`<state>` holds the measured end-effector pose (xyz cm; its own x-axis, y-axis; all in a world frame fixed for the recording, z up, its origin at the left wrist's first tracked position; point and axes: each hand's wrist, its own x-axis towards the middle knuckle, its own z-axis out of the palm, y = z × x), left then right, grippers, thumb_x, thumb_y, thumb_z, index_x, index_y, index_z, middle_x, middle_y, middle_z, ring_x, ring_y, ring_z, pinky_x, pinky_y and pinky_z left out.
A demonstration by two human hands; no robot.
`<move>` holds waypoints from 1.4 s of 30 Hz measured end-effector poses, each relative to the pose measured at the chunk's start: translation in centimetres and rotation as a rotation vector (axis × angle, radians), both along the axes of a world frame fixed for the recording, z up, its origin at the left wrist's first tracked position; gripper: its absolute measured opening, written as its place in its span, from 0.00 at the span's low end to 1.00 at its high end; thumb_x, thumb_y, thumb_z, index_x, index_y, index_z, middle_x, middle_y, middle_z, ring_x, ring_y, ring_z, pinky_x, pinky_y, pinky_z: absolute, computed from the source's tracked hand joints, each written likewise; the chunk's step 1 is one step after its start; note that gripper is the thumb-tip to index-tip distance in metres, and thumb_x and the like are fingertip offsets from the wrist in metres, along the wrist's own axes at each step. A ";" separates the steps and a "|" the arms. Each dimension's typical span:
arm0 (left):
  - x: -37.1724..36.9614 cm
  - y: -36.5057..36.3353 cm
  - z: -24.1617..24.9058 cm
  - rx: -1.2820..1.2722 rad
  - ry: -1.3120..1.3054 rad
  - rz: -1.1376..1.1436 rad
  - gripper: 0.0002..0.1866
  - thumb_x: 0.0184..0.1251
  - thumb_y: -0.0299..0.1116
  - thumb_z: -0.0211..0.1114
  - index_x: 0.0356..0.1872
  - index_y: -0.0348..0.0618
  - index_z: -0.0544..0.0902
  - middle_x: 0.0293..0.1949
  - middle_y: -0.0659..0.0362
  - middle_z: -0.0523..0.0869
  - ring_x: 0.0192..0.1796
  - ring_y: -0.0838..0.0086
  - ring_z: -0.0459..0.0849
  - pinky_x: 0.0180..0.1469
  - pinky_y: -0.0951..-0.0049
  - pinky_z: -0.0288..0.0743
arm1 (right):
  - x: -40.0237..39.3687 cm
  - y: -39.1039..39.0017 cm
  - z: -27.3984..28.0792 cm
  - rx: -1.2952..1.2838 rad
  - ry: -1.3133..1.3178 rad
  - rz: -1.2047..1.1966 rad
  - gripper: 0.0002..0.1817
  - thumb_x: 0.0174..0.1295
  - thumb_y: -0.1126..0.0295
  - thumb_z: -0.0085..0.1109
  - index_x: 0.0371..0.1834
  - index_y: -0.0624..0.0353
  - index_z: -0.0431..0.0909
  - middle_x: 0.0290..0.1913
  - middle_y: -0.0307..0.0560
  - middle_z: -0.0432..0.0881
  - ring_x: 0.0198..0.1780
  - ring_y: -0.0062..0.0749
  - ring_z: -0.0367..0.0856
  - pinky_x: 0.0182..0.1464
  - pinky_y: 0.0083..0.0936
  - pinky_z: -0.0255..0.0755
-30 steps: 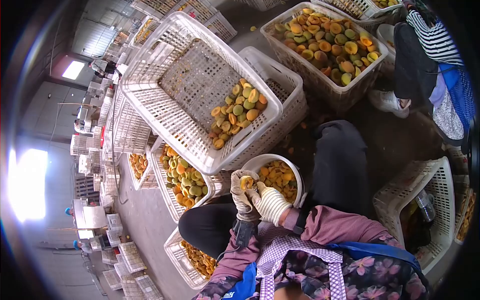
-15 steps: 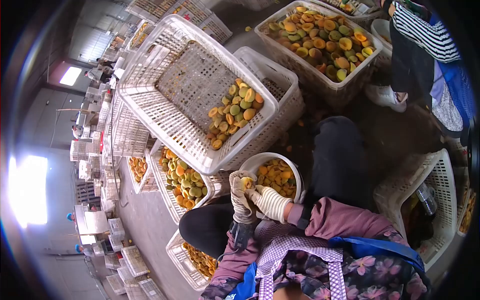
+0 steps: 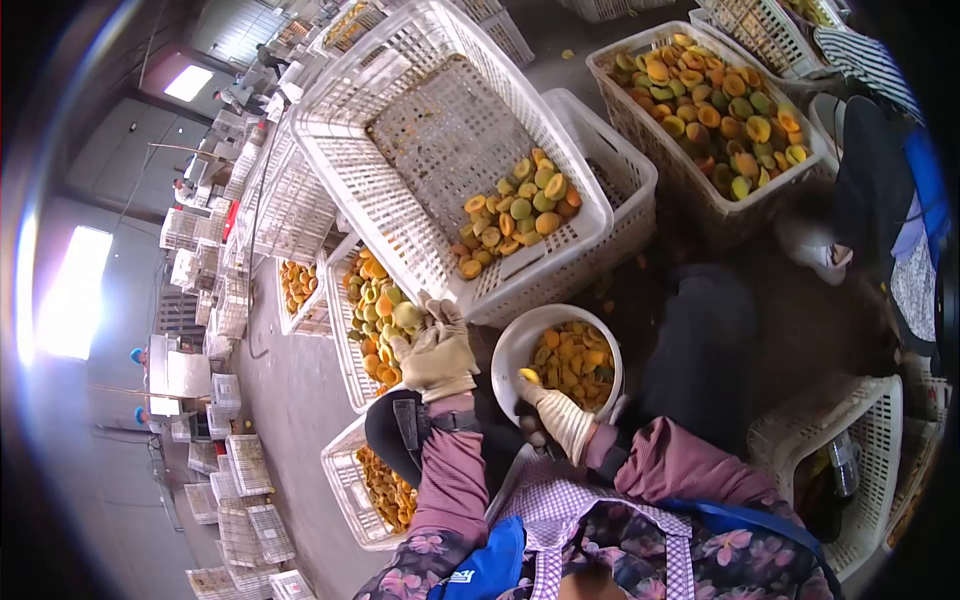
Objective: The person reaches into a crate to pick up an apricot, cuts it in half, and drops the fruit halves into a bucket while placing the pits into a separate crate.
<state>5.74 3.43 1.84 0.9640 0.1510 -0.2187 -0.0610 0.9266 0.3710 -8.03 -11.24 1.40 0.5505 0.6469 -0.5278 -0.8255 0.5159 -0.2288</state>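
Observation:
My left hand (image 3: 440,352), in a pale work glove, reaches over the crate of halved peaches (image 3: 372,300) on the left. Its fingers and thumb are apart beside a greenish peach half (image 3: 407,315); no firm hold shows. My right hand (image 3: 563,420), in a striped, stained glove, is at the near rim of a white bucket (image 3: 507,357). A small yellow piece of peach (image 3: 530,376) sits at its fingertips, pinched as far as I can see. Orange-yellow fruit pieces (image 3: 575,365) lie inside the bucket.
A large white crate (image 3: 340,165) with some peach halves rests tilted ahead on another crate (image 3: 625,190). A full crate (image 3: 690,110) stands at upper right, near another person's legs (image 3: 870,180). A crate with a plastic bottle (image 3: 845,465) is at right; dried-looking pieces (image 3: 385,490) fill one at lower left.
My hands were together over a peach piece beside the bucket. The left has moved left and forward to the fruit crate; the right stays by the bucket. The view has shifted.

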 end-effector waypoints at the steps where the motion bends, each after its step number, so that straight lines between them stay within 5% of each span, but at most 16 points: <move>1: 2.4 0.7 -1.3 0.014 -0.094 -0.140 0.27 0.69 0.55 0.43 0.50 0.41 0.74 0.41 0.54 0.81 0.40 0.64 0.79 0.51 0.58 0.73 | 0.4 0.2 -0.6 -0.097 0.081 -0.116 0.22 0.62 0.43 0.49 0.28 0.51 0.70 0.15 0.35 0.66 0.12 0.23 0.61 0.15 0.20 0.54; 2: 4.8 1.2 -2.7 0.031 -0.183 -0.281 0.26 0.69 0.54 0.44 0.49 0.41 0.74 0.41 0.54 0.81 0.39 0.64 0.79 0.49 0.62 0.74 | 0.7 0.4 -1.1 -0.191 0.168 -0.233 0.22 0.62 0.43 0.49 0.28 0.51 0.70 0.15 0.35 0.67 0.12 0.24 0.61 0.15 0.20 0.55; 4: 9.9 -0.9 -3.0 0.700 0.151 -0.412 0.17 0.67 0.43 0.48 0.46 0.43 0.76 0.37 0.58 0.81 0.37 0.71 0.78 0.38 0.78 0.72 | 1.1 0.8 -1.1 -0.239 0.055 -0.199 0.21 0.62 0.45 0.48 0.26 0.51 0.71 0.15 0.36 0.67 0.13 0.25 0.63 0.15 0.22 0.56; 7: 19.3 0.3 -12.9 2.510 -0.025 -0.545 0.16 0.61 0.41 0.58 0.44 0.41 0.78 0.36 0.58 0.82 0.39 0.71 0.80 0.44 0.72 0.74 | 1.8 1.5 -1.6 -0.272 0.047 -0.182 0.19 0.63 0.48 0.48 0.27 0.51 0.71 0.16 0.36 0.67 0.14 0.24 0.62 0.16 0.22 0.57; 9: 19.3 0.1 -14.3 2.869 -0.253 -0.396 0.18 0.59 0.40 0.60 0.47 0.41 0.77 0.37 0.58 0.81 0.42 0.71 0.80 0.44 0.70 0.73 | 2.1 1.9 -2.4 -0.316 -0.017 -0.216 0.19 0.63 0.47 0.46 0.29 0.52 0.70 0.16 0.36 0.65 0.13 0.24 0.61 0.15 0.23 0.57; 13: 19.1 0.2 -12.6 2.264 0.040 -0.999 0.19 0.65 0.33 0.54 0.57 0.42 0.71 0.40 0.50 0.80 0.44 0.67 0.80 0.43 0.71 0.73 | 2.2 2.0 -2.4 -0.328 -0.046 -0.227 0.20 0.62 0.47 0.46 0.32 0.53 0.69 0.17 0.37 0.65 0.13 0.24 0.62 0.15 0.23 0.57; 15: 18.7 -0.7 -11.6 2.126 0.035 -1.019 0.18 0.65 0.32 0.54 0.56 0.41 0.72 0.39 0.52 0.79 0.41 0.69 0.78 0.41 0.73 0.73 | 2.3 2.0 -2.3 -0.328 -0.064 -0.246 0.19 0.62 0.48 0.47 0.32 0.54 0.70 0.17 0.37 0.66 0.13 0.24 0.63 0.15 0.23 0.58; 17: 17.2 -1.8 -11.4 1.360 -0.164 -1.041 0.16 0.66 0.30 0.53 0.55 0.41 0.71 0.34 0.58 0.77 0.33 0.76 0.74 0.35 0.79 0.71 | 2.4 1.4 -2.3 -0.373 -0.106 -0.317 0.18 0.63 0.50 0.48 0.34 0.55 0.70 0.19 0.39 0.69 0.14 0.25 0.64 0.16 0.25 0.60; 18: 15.8 -2.0 -11.8 0.736 -0.317 -0.971 0.16 0.66 0.29 0.53 0.55 0.42 0.70 0.30 0.61 0.76 0.29 0.79 0.70 0.32 0.83 0.69 | 2.5 0.9 -2.1 -0.418 -0.132 -0.368 0.18 0.63 0.51 0.48 0.35 0.56 0.71 0.20 0.40 0.70 0.15 0.26 0.66 0.17 0.26 0.62; 20: 6.3 -6.9 -2.4 1.238 -0.236 -0.679 0.14 0.70 0.36 0.51 0.52 0.44 0.70 0.34 0.59 0.79 0.35 0.76 0.77 0.36 0.85 0.71 | 3.5 2.6 -7.0 -0.688 -0.397 -0.700 0.14 0.65 0.58 0.50 0.40 0.59 0.75 0.26 0.37 0.74 0.25 0.19 0.69 0.28 0.19 0.66; 22: 1.8 -6.8 -1.7 0.788 -0.163 -0.778 0.16 0.71 0.44 0.51 0.49 0.42 0.72 0.40 0.57 0.80 0.39 0.75 0.79 0.43 0.78 0.75 | 3.7 -0.2 -2.3 -0.582 -0.236 -0.577 0.16 0.66 0.59 0.49 0.47 0.61 0.73 0.31 0.40 0.77 0.33 0.22 0.72 0.37 0.20 0.67; 26: -3.8 -7.0 -2.7 0.568 0.102 -0.763 0.22 0.72 0.51 0.46 0.49 0.40 0.73 0.37 0.56 0.81 0.37 0.71 0.80 0.43 0.72 0.76 | 3.1 0.5 -4.9 -0.889 -0.584 -0.555 0.20 0.66 0.60 0.49 0.52 0.65 0.70 0.33 0.49 0.80 0.33 0.34 0.76 0.38 0.28 0.71; 28: -4.8 -7.0 -3.3 0.639 0.022 -0.634 0.23 0.71 0.51 0.48 0.45 0.40 0.76 0.34 0.57 0.82 0.35 0.71 0.81 0.41 0.72 0.77 | 2.8 0.0 -4.0 -1.008 -0.614 -0.356 0.19 0.66 0.60 0.49 0.52 0.64 0.70 0.32 0.54 0.79 0.32 0.38 0.77 0.38 0.28 0.71; 32: -6.7 -7.6 -1.0 0.650 0.145 -0.535 0.21 0.71 0.50 0.49 0.44 0.41 0.77 0.34 0.59 0.82 0.37 0.73 0.80 0.42 0.73 0.76 | 2.3 -0.5 -3.2 -1.145 -0.718 -0.431 0.20 0.65 0.59 0.47 0.53 0.62 0.70 0.36 0.63 0.80 0.39 0.56 0.78 0.39 0.39 0.71; 38: -6.9 -6.6 -2.4 0.647 0.166 -0.533 0.16 0.71 0.47 0.51 0.40 0.45 0.78 0.34 0.63 0.80 0.37 0.77 0.78 0.40 0.77 0.74 | 2.2 -2.1 0.2 -1.335 -0.700 -0.002 0.21 0.65 0.57 0.46 0.54 0.61 0.69 0.36 0.66 0.79 0.40 0.58 0.78 0.42 0.41 0.71; 42: -6.7 -5.9 -2.8 0.861 0.036 -0.430 0.15 0.71 0.47 0.51 0.39 0.46 0.77 0.32 0.65 0.78 0.36 0.81 0.74 0.39 0.79 0.69 | 2.1 -0.7 -2.5 -1.205 -0.722 -0.093 0.21 0.65 0.57 0.46 0.53 0.61 0.69 0.36 0.66 0.79 0.39 0.58 0.78 0.42 0.40 0.72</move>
